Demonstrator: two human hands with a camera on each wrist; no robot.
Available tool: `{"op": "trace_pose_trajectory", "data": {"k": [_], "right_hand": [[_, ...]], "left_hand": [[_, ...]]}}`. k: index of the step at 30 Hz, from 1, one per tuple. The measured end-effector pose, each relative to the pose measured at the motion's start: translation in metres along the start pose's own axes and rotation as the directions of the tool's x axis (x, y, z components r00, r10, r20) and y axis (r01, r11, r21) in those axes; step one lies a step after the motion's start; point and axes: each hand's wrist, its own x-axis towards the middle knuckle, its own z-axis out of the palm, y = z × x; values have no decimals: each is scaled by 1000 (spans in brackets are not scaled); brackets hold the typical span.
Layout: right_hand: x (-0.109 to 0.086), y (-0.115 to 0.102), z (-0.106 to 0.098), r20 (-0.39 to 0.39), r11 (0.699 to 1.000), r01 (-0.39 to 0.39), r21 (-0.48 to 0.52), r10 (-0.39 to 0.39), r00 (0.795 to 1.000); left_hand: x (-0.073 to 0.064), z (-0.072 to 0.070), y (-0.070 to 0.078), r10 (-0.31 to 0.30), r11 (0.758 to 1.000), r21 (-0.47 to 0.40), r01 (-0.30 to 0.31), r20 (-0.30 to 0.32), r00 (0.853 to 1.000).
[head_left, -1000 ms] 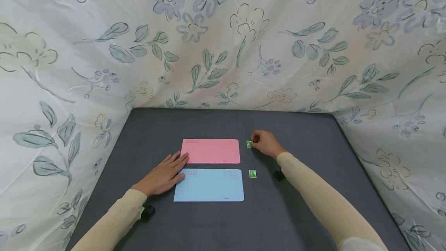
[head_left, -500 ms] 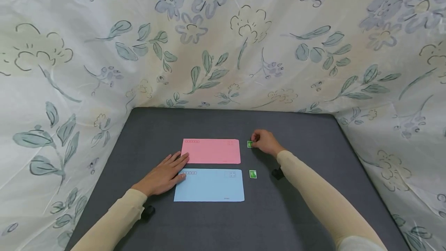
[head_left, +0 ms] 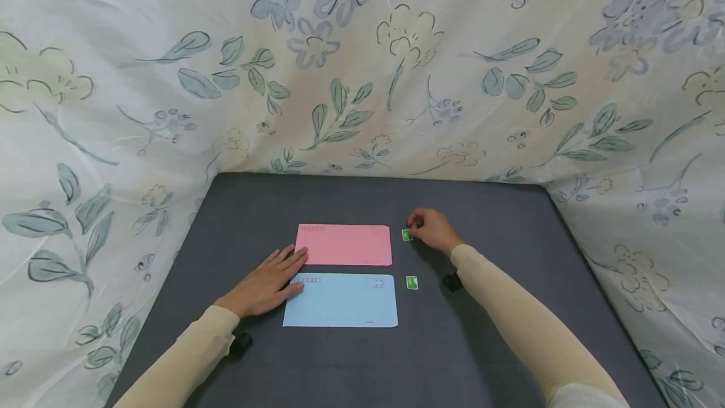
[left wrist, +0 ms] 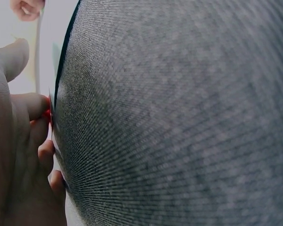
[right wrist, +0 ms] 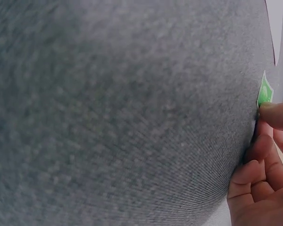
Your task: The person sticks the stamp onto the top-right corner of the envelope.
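Observation:
A pink envelope (head_left: 345, 245) lies above a blue envelope (head_left: 340, 307) on the dark table, in the head view. My left hand (head_left: 263, 285) rests flat at their left ends, fingertips on the pink one and thumb on the blue one. To the right of the pink envelope, my right hand (head_left: 433, 232) pinches a small green stamp (head_left: 406, 235) by its right side. The right wrist view shows the thumb over the lower corner of that stamp (right wrist: 265, 90), the other fingers curled. A second green stamp (head_left: 411, 283) lies right of the blue envelope.
The dark cloth-covered table (head_left: 340, 370) extends around the envelopes. White floral fabric (head_left: 351, 80) hangs behind it and along both sides. A black wrist camera (head_left: 241, 345) shows under the left sleeve, another black camera (head_left: 452, 282) by the right sleeve.

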Motion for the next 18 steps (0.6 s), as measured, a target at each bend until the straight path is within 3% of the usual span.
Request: {"op": "trace_pose_trajectory", "data": {"k": [13,18], "right_hand": [[-8,-2,4,-3,998,4,-55,-4,1000],[-13,-4,4,7,999,7,-35,-7,1000]], "left_hand": [[-5,3,-7,17,1000,5,-17,-9,1000],[-8,3,-9,56,998,-30,-57,-40,998]]}}
